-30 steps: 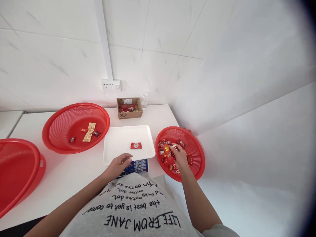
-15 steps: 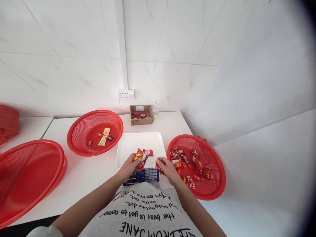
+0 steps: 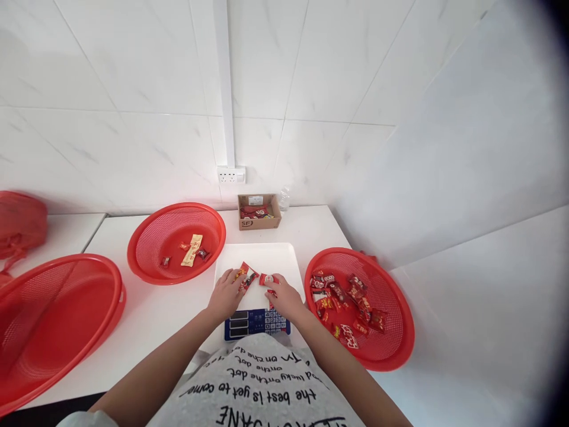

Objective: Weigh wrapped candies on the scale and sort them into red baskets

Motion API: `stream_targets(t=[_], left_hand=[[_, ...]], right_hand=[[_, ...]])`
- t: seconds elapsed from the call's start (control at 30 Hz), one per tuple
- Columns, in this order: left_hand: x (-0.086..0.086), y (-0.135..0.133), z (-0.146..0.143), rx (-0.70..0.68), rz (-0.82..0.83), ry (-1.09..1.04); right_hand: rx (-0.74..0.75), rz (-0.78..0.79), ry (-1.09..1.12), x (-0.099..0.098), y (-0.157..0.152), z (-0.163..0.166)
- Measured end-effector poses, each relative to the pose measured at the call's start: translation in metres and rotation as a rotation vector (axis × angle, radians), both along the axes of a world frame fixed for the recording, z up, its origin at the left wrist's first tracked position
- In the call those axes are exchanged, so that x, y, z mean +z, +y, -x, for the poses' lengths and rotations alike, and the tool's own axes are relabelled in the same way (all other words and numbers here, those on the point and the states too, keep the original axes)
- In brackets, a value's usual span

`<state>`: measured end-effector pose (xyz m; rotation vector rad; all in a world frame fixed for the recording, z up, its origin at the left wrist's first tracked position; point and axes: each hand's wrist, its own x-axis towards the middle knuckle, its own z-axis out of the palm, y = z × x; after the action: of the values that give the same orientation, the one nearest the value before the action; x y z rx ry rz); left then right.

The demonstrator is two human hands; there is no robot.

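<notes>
Over the white tray of a weighing scale point(image 3: 287, 256), my left hand point(image 3: 226, 293) is closed around red-wrapped candies point(image 3: 248, 276) that stick out past its fingertips. My right hand point(image 3: 284, 296) is at the tray's right half, its fingers bent round a small red candy packet point(image 3: 268, 279). A second bit of red wrapper shows under its thumb. The two hands are close together but apart. Below them is the scale's blue keypad panel point(image 3: 255, 323), partly covered by the grey shirt.
A red basket of several wrapped candies point(image 3: 402, 296) stands at the right. Another red basket point(image 3: 146, 237) behind left holds a few candies. A large red basket point(image 3: 57, 332) is nearer left. A cardboard box point(image 3: 260, 223) of packets sits by the wall.
My right hand has moved left and forward onto the tray, reaching the red packet lying there. My left hand has turned palm-down with its candies, a little to the left.
</notes>
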<state>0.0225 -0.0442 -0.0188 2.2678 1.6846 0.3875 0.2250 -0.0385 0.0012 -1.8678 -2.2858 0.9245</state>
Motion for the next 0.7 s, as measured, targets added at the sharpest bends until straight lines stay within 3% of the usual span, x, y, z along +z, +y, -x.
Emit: stream_targets(t=[0.13, 0.4, 0.57, 0.7], left_hand=[[-0.006, 0.003, -0.006, -0.029, 0.036, 0.059], [0.006, 0.006, -0.013, -0.011, 0.144, 0.144], [0.001, 0.002, -0.011, -0.004, 0.071, 0.120], [-0.008, -0.002, -0.010, -0.098, 0.054, 0.124]], right_hand=[[0.033, -0.008, -0.047, -0.004, 0.003, 0.003], [-0.053, 0.013, -0.084, -0.003, 0.005, 0.011], [-0.090, 0.041, 0.060, -0.007, 0.003, 0.010], [-0.159, 0.024, 0.213, -0.011, -0.005, 0.005]])
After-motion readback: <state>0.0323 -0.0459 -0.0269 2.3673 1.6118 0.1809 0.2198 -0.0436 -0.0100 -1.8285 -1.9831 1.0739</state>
